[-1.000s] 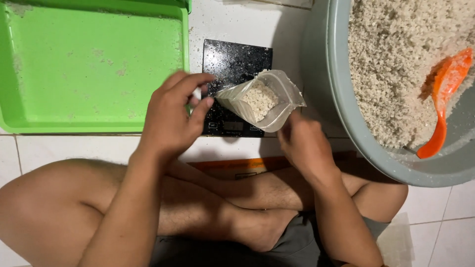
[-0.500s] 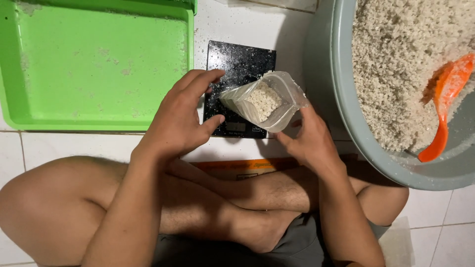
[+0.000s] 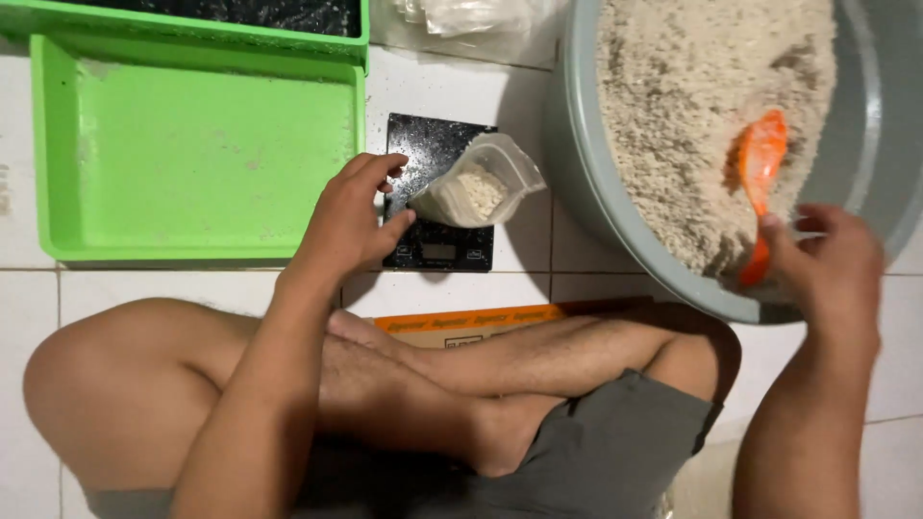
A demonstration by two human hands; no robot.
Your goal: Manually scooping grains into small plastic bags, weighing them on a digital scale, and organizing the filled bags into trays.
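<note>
Here I see the left hand [image 3: 351,223] held at the left side of a small clear plastic bag [image 3: 476,185], thumb and fingers spread in a loose curve beside the bag's edge; whether the fingertips actually pinch the plastic I cannot tell. The bag stands open-mouthed on a black kitchen scale [image 3: 435,192] and holds a small heap of pale, crumbly grains. The scale rests on the white tiled floor [image 3: 29,288], between a green tray [image 3: 192,154] to the left and a large grey basin [image 3: 577,173] to the right. The right hand [image 3: 832,264] is at the basin's near rim, its fingers closed around the lower end of the handle of an orange scoop [image 3: 760,168], whose bowl lies in the mass of the same pale grains filling the basin. The two hands are well apart. A second green tray [image 3: 183,29] with dark contents sits beyond the first, and an orange-edged cardboard piece [image 3: 461,322] lies just in front of the crossed legs.
</note>
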